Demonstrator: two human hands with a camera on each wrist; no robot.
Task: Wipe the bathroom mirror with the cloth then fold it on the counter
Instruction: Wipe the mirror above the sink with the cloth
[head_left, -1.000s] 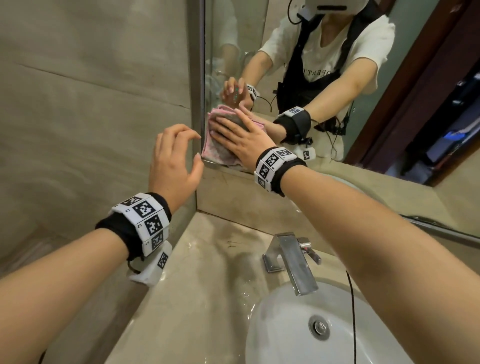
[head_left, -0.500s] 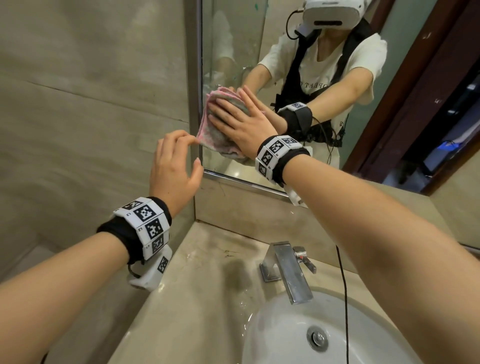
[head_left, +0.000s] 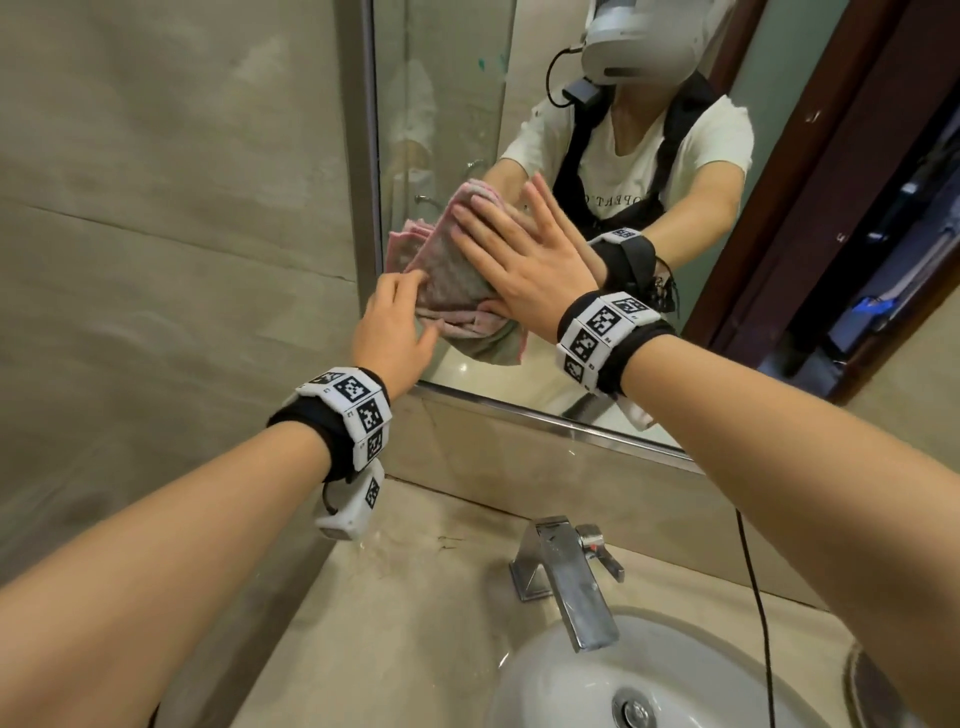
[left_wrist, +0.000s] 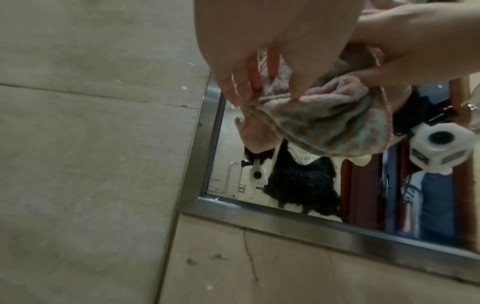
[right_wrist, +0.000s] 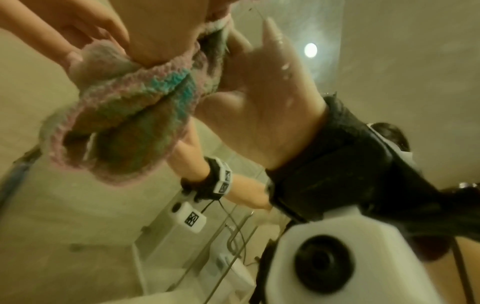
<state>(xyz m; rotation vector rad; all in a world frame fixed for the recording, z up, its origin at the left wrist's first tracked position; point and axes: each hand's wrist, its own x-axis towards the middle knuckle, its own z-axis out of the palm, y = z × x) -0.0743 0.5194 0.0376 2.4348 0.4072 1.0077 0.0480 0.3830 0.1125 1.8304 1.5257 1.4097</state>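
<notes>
Blk wristbands (head_left: 343, 415) w/ checkered tags

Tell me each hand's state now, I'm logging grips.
Left hand: pinches the cloth.
Right hand: open, flat on the cloth.

Only mirrored letters on the reflected white shirt (head_left: 618, 182) show (roughly "OPERAT", partly hidden).

The mirror (head_left: 649, 78) stands ahead of me above the counter (head_left: 395, 623), its left edge meeting the side wall (head_left: 171, 208). My right hand (head_left: 524, 265) lies flat on the cloth (head_left: 441, 275), pressing it against the glass near the mirror's lower left corner. My left hand (head_left: 395, 332) is just left of and below it, fingers touching the cloth's lower left part. Below, the tap (head_left: 566, 577) stands behind the basin (head_left: 545, 691), which sits in the counter, right of my left arm
</notes>
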